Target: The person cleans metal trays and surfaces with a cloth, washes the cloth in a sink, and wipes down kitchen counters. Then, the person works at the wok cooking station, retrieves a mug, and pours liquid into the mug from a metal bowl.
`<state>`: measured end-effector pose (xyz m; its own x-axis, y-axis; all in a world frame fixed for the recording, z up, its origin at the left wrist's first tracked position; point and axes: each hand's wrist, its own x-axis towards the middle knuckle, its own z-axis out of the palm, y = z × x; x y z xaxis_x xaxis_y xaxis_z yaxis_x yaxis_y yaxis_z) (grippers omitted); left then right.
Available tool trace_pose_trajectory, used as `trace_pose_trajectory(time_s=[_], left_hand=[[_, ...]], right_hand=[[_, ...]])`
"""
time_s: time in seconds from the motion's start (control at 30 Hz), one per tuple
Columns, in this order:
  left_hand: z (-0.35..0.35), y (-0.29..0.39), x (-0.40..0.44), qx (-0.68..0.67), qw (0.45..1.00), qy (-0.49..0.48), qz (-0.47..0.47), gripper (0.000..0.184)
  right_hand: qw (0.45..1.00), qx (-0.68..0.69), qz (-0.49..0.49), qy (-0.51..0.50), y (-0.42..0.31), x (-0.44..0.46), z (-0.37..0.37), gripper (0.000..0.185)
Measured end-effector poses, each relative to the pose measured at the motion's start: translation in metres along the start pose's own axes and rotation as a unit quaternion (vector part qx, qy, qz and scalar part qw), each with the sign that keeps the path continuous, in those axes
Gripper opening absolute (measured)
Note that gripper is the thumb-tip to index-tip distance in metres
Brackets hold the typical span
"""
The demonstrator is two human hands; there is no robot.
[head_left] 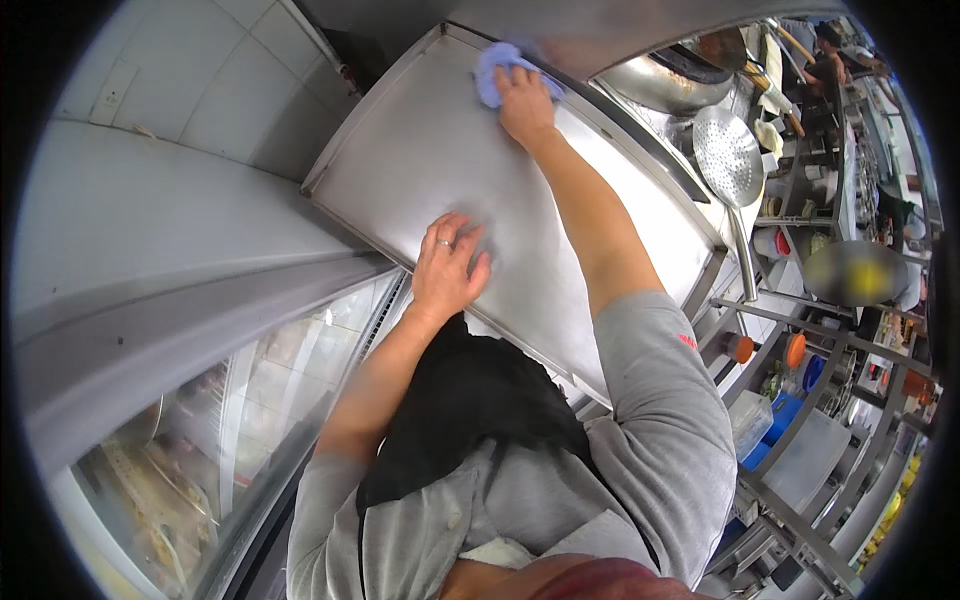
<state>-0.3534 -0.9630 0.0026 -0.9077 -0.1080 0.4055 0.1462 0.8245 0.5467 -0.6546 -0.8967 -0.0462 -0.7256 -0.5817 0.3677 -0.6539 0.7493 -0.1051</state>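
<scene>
A stainless steel worktop (400, 140) with a raised rim spreads out in front of me. At its far edge my right hand (525, 105) presses a blue-purple cloth (492, 75) against the metal, fingers over the cloth. My left hand (450, 265), with a ring on one finger, is over the near left part of the worktop, its fingers apart and slightly bent. Nothing is in it. Whether its fingertips touch the steel I cannot tell.
To the right are a large wok (665, 85) and a perforated skimmer (728, 160) with a long handle. A glass-fronted cabinet (230, 440) stands at left, beside a tiled wall (190, 70). Shelves with containers (790, 440) fill the right. Other people (830, 65) are in the background.
</scene>
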Motion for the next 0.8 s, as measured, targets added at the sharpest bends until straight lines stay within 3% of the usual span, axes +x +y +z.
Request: trace_pose_trajectory(time_s=[0.1,0.23,0.27,0.3,0.4,0.47,0.6,0.73,0.8], left_hand=[[0.001,0.001,0.002,-0.011,1.000,0.011,-0.003,0.032],[0.004,-0.001,0.003,-0.018,0.999,0.025,0.012,0.031],[0.004,0.000,0.003,-0.022,0.999,0.024,0.005,0.031],[0.001,0.003,0.005,-0.025,0.999,0.021,0.005,0.031],[0.002,0.006,0.005,-0.019,0.999,0.025,0.002,0.030],[0.003,0.008,0.004,-0.016,0.999,0.030,0.002,0.030],[0.001,0.010,0.002,-0.012,0.999,0.028,0.013,0.030],[0.002,0.011,-0.002,-0.017,0.999,0.023,0.032,0.027],[0.004,0.009,-0.004,-0.020,1.000,0.006,0.020,0.027]], right_hand=[[0.992,-0.053,-0.113,-0.009,-0.010,0.045,0.028,0.066],[0.983,-0.099,-0.086,-0.125,-0.038,0.082,0.009,0.050],[0.988,-0.091,-0.095,-0.077,-0.037,0.083,0.020,0.046],[0.991,-0.080,-0.102,-0.031,-0.030,0.075,0.028,0.043],[0.985,-0.105,-0.119,-0.064,-0.007,0.042,0.000,0.040],[0.979,-0.128,-0.156,-0.011,0.023,0.003,-0.025,0.034],[0.971,-0.162,-0.173,-0.019,0.089,-0.085,-0.083,0.024],[0.965,-0.197,-0.116,-0.131,0.149,-0.180,-0.145,0.029],[0.961,-0.207,-0.002,-0.184,0.166,-0.215,-0.165,0.039]])
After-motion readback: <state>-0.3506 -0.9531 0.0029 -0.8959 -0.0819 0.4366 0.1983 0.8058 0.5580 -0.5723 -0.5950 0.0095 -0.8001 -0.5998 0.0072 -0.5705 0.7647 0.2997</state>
